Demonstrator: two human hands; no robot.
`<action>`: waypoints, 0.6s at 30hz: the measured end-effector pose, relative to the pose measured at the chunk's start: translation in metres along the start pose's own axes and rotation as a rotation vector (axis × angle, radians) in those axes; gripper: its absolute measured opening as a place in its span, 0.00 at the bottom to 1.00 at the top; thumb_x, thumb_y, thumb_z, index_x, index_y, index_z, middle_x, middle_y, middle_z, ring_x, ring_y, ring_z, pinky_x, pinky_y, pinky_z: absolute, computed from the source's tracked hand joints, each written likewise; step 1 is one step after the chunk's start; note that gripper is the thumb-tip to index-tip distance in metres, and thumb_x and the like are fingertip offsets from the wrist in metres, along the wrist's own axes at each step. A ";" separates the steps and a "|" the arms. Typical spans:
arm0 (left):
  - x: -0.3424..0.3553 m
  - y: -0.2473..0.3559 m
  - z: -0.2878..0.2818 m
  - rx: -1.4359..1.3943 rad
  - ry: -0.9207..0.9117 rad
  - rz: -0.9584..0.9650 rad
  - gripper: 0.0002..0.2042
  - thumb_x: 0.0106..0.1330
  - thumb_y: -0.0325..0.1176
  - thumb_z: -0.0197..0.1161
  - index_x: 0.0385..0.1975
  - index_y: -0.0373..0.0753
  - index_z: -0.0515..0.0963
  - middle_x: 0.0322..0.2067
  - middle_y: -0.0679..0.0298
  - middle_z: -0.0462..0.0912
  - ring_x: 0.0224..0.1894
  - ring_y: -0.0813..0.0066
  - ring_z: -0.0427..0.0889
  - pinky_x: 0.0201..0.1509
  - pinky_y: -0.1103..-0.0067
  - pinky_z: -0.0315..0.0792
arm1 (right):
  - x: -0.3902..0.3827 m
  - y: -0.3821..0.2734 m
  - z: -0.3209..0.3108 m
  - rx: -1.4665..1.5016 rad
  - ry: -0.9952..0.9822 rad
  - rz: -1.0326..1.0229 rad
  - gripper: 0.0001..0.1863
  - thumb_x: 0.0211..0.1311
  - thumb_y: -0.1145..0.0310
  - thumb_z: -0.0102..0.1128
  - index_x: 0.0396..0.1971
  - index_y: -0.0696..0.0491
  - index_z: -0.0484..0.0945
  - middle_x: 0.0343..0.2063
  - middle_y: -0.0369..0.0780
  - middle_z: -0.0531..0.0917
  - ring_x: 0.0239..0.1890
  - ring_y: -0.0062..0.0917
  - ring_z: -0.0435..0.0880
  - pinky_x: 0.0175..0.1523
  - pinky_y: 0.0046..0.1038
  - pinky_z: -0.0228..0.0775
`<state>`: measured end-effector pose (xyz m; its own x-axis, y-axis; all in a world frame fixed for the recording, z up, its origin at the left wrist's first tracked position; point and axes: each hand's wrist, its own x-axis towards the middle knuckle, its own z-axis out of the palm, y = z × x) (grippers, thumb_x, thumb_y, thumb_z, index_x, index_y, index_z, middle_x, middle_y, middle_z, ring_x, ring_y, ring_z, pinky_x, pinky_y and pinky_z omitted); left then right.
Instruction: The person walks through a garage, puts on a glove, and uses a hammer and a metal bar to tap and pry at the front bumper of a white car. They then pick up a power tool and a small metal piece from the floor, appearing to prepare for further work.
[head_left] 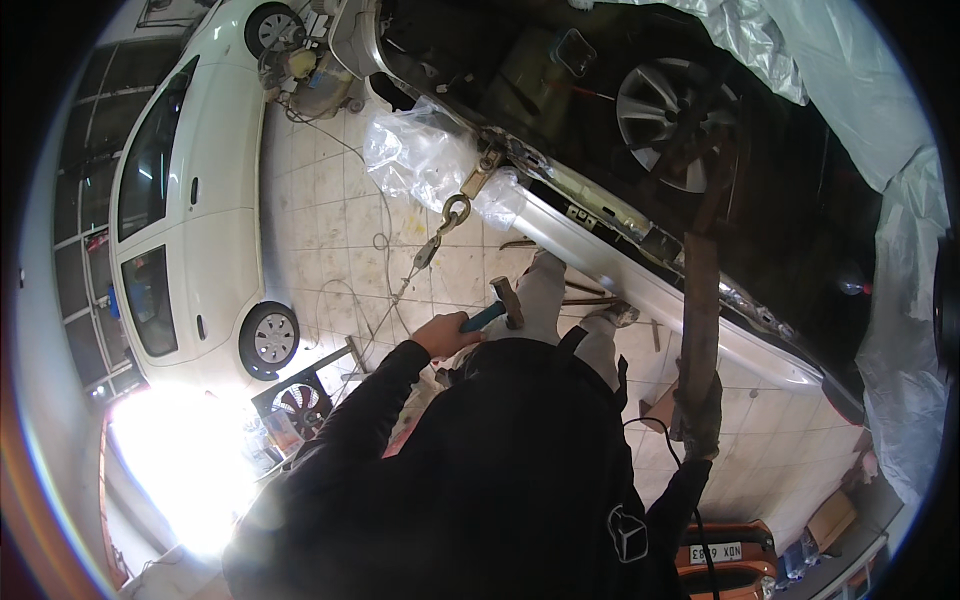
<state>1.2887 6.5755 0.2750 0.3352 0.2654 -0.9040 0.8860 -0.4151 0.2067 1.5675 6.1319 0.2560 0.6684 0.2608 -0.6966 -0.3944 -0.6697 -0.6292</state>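
Note:
My left hand (447,335) is wrapped round the blue handle of a hammer (507,300), whose metal head points away from me in front of my light trousers. On the right, my gloved right hand (697,410) closes round the lower end of a long brown bar (701,300); whether it is wood or rusty metal I cannot tell. The bar's far end reaches over the sill into the dark interior of an opened car body (600,255). A pulling clamp (485,172) grips the sill edge, joined to a hook (455,210) and a taut cable.
A white car (190,210) stands along the left. A wheel (680,120) shows inside the opened body, with clear plastic sheeting (840,90) hanging beyond. Cables and bars lie on the tiled floor (330,220). A radiator fan (297,405) lies lower left, an orange car (725,560) lower right.

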 end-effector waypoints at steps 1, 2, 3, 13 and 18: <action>0.001 -0.006 0.004 0.042 0.054 0.068 0.33 0.67 0.64 0.64 0.42 0.32 0.81 0.28 0.48 0.85 0.31 0.54 0.88 0.37 0.63 0.79 | -0.001 0.001 -0.001 0.010 0.000 -0.005 0.46 0.52 0.73 0.77 0.72 0.56 0.63 0.62 0.45 0.77 0.61 0.31 0.78 0.63 0.32 0.72; 0.002 -0.009 0.005 0.047 0.043 0.059 0.33 0.67 0.64 0.64 0.42 0.32 0.81 0.28 0.48 0.85 0.31 0.53 0.87 0.38 0.63 0.79 | -0.001 0.002 -0.001 0.021 -0.004 -0.030 0.46 0.52 0.73 0.76 0.72 0.57 0.63 0.62 0.45 0.77 0.62 0.31 0.78 0.63 0.32 0.72; 0.005 -0.012 0.006 0.049 0.034 0.050 0.32 0.67 0.64 0.64 0.42 0.32 0.81 0.28 0.48 0.85 0.31 0.53 0.87 0.38 0.63 0.79 | 0.000 0.005 -0.002 0.031 -0.009 -0.054 0.46 0.52 0.73 0.76 0.72 0.57 0.63 0.62 0.45 0.77 0.62 0.31 0.78 0.63 0.32 0.72; 0.008 -0.009 -0.001 0.026 0.021 0.010 0.31 0.67 0.64 0.64 0.43 0.33 0.81 0.32 0.48 0.87 0.33 0.53 0.88 0.40 0.65 0.80 | 0.008 0.003 0.007 -0.007 -0.005 -0.030 0.47 0.52 0.73 0.76 0.74 0.55 0.62 0.62 0.43 0.77 0.62 0.31 0.77 0.64 0.33 0.71; 0.007 -0.020 0.009 0.058 0.031 -0.011 0.31 0.67 0.64 0.64 0.43 0.34 0.82 0.35 0.45 0.87 0.40 0.50 0.88 0.45 0.63 0.79 | 0.018 0.022 0.009 0.128 -0.032 -0.059 0.51 0.51 0.65 0.80 0.74 0.53 0.62 0.62 0.41 0.76 0.61 0.33 0.77 0.65 0.34 0.71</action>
<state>1.2701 6.5776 0.2608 0.3357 0.2966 -0.8941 0.8701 -0.4612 0.1737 1.5655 6.1281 0.2268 0.6733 0.3202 -0.6665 -0.4336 -0.5592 -0.7066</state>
